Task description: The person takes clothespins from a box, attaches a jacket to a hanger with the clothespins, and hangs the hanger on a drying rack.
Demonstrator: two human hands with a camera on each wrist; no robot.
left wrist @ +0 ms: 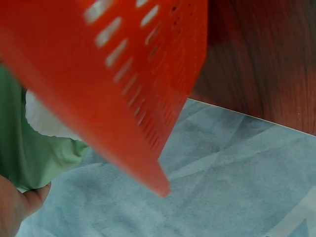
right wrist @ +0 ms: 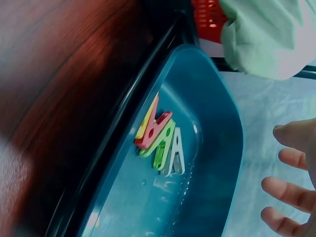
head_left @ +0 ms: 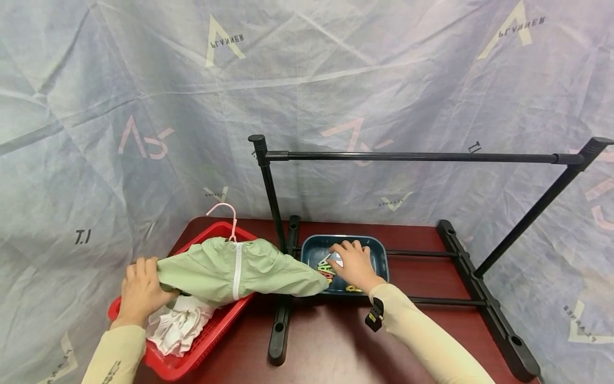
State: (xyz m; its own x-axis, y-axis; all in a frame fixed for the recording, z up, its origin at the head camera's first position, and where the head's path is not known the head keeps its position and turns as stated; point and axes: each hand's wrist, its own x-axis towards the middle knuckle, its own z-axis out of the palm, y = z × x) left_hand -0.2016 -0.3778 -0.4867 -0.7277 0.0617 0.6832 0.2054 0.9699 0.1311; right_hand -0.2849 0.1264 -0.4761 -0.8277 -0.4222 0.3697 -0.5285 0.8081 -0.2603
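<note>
A light green jacket with a white zipper hangs on a pink hanger and lies across the red basket. My left hand grips the jacket's left end, and the left wrist view shows the thumb against the green cloth. Over the blue bin is my right hand, its fingers spread and loosely bent. In the right wrist view this hand holds nothing. Several coloured clothespins lie on the bin's floor.
Crumpled white cloth lies in the basket beneath the jacket. A black rack stands on the dark red table, its top bar above the bin and its right foot along the table's right side. A grey printed sheet hangs behind.
</note>
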